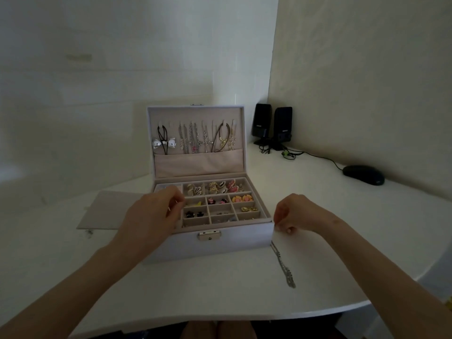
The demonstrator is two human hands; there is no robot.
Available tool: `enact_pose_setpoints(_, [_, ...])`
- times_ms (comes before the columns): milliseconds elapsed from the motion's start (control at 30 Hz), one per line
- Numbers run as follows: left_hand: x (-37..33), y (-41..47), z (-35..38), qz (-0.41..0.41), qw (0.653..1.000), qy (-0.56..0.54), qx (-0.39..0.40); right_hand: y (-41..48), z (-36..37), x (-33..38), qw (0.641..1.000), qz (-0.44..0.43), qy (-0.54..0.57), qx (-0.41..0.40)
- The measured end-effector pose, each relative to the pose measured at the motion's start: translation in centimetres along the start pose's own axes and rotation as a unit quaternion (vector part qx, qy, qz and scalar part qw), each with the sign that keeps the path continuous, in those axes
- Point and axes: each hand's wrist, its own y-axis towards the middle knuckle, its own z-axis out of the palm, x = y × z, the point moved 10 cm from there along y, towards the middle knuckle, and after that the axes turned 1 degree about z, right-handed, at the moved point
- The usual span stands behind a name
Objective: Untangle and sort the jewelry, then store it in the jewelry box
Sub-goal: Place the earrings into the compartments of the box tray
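Now, a flat gray mat point(102, 209) lies at the left. Your left hand point(154, 214) curls over the left corner of the open jewelry box point(210, 245); I cannot tell if it holds anything. Your right hand point(291, 214) pinches a silver chain point(283, 265) that hangs down to the table point(342, 241), just right of the box.

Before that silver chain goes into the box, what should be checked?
1. Box open: ok. The jewelry box has its lid upright.
2. Chain gripped: ok. The right hand pinches the silver chain at its top end.
3. Chain lifted clear: not ok. Its lower part lies on the table.
4. Chain untangled: cannot tell; it looks like one strand, detail too small.
5. Free hook in the lid: cannot tell; necklaces crowd the row.
6. Left hand free: cannot tell. The left hand curls over the box's left compartments; whether it holds anything is unclear.
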Motion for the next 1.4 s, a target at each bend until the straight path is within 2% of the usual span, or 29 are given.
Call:
enact_pose_setpoints(200, [1.1, 0.9, -0.3, -0.028, 1.000, -0.013, 0.005, 0.3, -0.9, -0.3, 0.999, 0.013, 0.036, -0.029])
enact_pose_setpoints(400, [1.6, 2.4, -0.1, -0.044, 0.997, -0.066, 0.024, 0.0, -5.5, 3.3, 0.982, -0.051, 0.138, -0.115])
enact_pose_setpoints(500, [0.5, 3.8, 0.3, -0.047, 0.989, -0.130, 0.043, 0.1, -5.9, 7.0, 0.975, -0.099, 0.171, -0.105])
enact_pose_setpoints(600, [-0.8, 5.2, 0.8, -0.036, 0.987, -0.138, 0.075, 0.7, -5.0, 10.0, 0.971, -0.130, 0.185, -0.072])
enact_pose_setpoints(833, [0.2, 5.8, 1.5, -0.005, 0.988, -0.029, 0.150, 1.9, -4.5, 10.8, 0.964, -0.138, 0.225, -0.042])
enact_pose_setpoints(1067, [3.4, 6.6, -0.5, -0.044, 0.996, 0.011, 0.071, 3.2, -5.1, 10.3, 0.960, -0.133, 0.237, -0.071])
enact_pose_setpoints(1267, [4.7, 6.2, 0.3, -0.061, 0.988, 0.091, 0.106, 3.7, -5.8, 8.7, 0.959, -0.104, 0.241, -0.108])
enact_pose_setpoints(1400, [5.3, 5.8, -0.1, -0.052, 0.985, 0.133, 0.096, 3.3, -6.0, 8.0, 0.959, -0.100, 0.241, -0.111])
